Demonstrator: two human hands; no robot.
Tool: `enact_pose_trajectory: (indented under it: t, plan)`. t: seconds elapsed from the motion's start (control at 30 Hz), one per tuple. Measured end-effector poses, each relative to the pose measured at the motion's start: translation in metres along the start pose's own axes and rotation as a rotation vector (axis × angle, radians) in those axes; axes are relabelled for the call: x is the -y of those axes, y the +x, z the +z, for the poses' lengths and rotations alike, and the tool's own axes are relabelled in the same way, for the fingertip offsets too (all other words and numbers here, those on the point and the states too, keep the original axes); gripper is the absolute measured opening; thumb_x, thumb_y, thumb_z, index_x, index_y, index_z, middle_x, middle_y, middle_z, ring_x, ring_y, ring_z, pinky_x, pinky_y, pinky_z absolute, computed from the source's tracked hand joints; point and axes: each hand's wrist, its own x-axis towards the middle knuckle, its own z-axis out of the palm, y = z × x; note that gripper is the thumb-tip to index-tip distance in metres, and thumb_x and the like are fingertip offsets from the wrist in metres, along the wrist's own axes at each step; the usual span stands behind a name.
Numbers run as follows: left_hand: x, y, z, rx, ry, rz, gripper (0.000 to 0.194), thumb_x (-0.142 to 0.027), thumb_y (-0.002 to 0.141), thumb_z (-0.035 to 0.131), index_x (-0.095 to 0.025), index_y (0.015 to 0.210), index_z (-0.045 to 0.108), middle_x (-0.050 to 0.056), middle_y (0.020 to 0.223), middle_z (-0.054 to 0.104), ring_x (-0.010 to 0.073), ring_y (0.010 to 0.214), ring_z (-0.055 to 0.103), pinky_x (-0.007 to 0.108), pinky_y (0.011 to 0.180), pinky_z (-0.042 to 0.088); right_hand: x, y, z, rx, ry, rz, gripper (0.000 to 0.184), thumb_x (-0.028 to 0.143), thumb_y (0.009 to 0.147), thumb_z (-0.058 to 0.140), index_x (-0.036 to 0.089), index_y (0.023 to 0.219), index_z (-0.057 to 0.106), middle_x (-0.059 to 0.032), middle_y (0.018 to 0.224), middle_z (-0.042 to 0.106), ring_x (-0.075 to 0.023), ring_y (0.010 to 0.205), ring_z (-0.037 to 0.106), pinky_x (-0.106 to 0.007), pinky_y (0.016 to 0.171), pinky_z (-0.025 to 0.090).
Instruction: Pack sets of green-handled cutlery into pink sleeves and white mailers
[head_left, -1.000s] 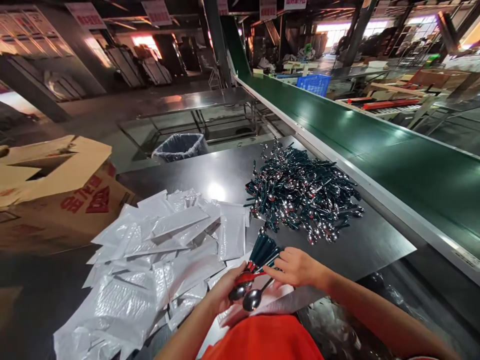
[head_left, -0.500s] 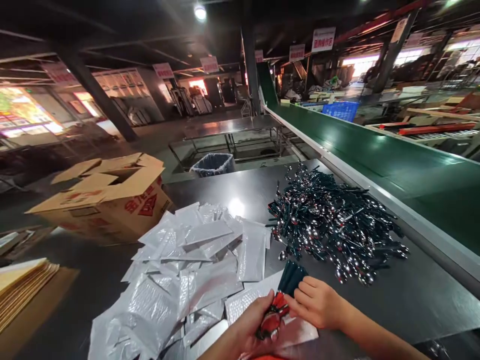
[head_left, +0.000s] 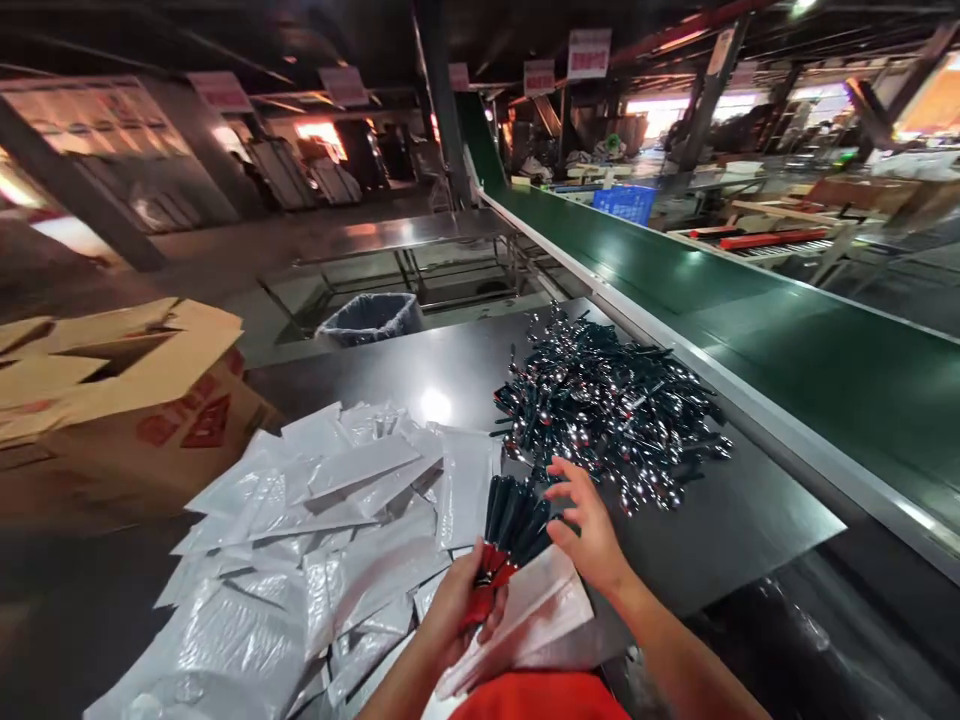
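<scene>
My left hand [head_left: 459, 612] is closed round a bunch of spoons [head_left: 508, 535] with dark green handles and red necks, held upright and fanned out. My right hand [head_left: 581, 520] rests against the right side of the bunch, fingers spread and reaching toward the big pile of spoons [head_left: 607, 405] on the steel table [head_left: 750, 520]. Under my hands lies a white bubble mailer [head_left: 536, 610].
A heap of white bubble mailers [head_left: 315, 520] covers the table's left side. An open cardboard box [head_left: 127, 400] stands at far left. A green conveyor belt [head_left: 750, 300] runs along the right. A lined bin [head_left: 371, 318] and another steel table [head_left: 405, 232] stand behind.
The bunch of spoons now stands more upright in my left hand. My right hand has opened and moved up along the handles toward the pile. The camera has swung back down and left.
</scene>
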Motion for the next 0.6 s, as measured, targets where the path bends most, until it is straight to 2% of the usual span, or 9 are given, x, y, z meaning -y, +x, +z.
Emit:
enact_pose_trajectory:
  t: [0.07,0.1,0.2,0.3,0.43,0.53,0.6]
  plan:
    - [-0.001,-0.003,-0.002,0.065,0.08,0.015,0.059,-0.075,0.066,0.065,-0.017,0.069,0.055,-0.002,0.045,0.053,0.0085,0.03,0.042,0.019,0.03,0.019,0.013,-0.001,0.004,0.147,0.136,0.105,0.073,0.046,0.084,0.064,0.026,0.148,0.035,-0.0125,0.132,0.058,-0.0211,0.098,0.065,-0.033,0.078,0.054]
    - [-0.001,-0.004,-0.003,0.093,0.116,0.003,0.059,-0.074,0.066,0.065,-0.017,0.067,0.054,-0.002,0.045,0.053,0.0084,0.03,0.042,0.019,0.029,0.02,0.018,-0.001,0.004,0.21,0.167,0.109,0.073,0.042,0.082,0.067,0.026,0.147,0.038,-0.0108,0.13,0.061,-0.0213,0.101,0.064,-0.035,0.086,0.053]
    - [0.003,-0.006,-0.006,0.124,0.163,-0.067,0.057,-0.072,0.066,0.067,-0.017,0.064,0.053,-0.001,0.046,0.055,0.0086,0.031,0.044,0.018,0.029,0.022,0.028,0.0,0.003,0.291,0.142,0.011,0.052,0.035,0.082,0.07,0.027,0.132,0.059,-0.0075,0.122,0.067,-0.0224,0.111,0.062,-0.038,0.1,0.047]
    - [0.003,-0.007,-0.008,0.07,0.106,-0.168,0.055,-0.068,0.061,0.074,-0.016,0.068,0.055,0.0,0.049,0.058,0.0091,0.034,0.048,0.017,0.03,0.022,0.022,-0.002,0.003,0.256,0.099,-0.056,0.038,0.034,0.083,0.069,0.024,0.119,0.068,-0.0084,0.118,0.069,-0.023,0.11,0.064,-0.037,0.098,0.049]
    - [-0.003,-0.009,-0.01,0.014,-0.005,-0.266,0.052,-0.06,0.06,0.077,-0.014,0.077,0.061,0.003,0.058,0.065,0.0108,0.041,0.055,0.017,0.034,0.029,0.013,-0.007,0.007,0.162,0.056,-0.05,0.033,0.033,0.083,0.069,0.023,0.115,0.069,-0.0087,0.114,0.071,-0.0234,0.107,0.066,-0.037,0.096,0.052]
    - [-0.003,-0.008,-0.009,-0.001,0.016,-0.273,0.05,-0.059,0.058,0.078,-0.014,0.069,0.059,0.002,0.053,0.062,0.0102,0.039,0.053,0.016,0.032,0.025,0.018,-0.008,0.013,0.135,-0.001,-0.075,0.034,0.034,0.086,0.067,0.024,0.119,0.067,-0.0085,0.115,0.07,-0.0225,0.107,0.065,-0.037,0.096,0.052]
    - [0.001,-0.007,-0.008,-0.025,0.031,-0.225,0.052,-0.06,0.054,0.079,-0.015,0.063,0.055,-0.001,0.046,0.056,0.008,0.034,0.048,0.015,0.032,0.02,0.026,-0.009,0.016,0.107,-0.033,-0.144,0.042,0.041,0.087,0.066,0.025,0.126,0.062,-0.0096,0.119,0.067,-0.0229,0.11,0.064,-0.037,0.096,0.053]
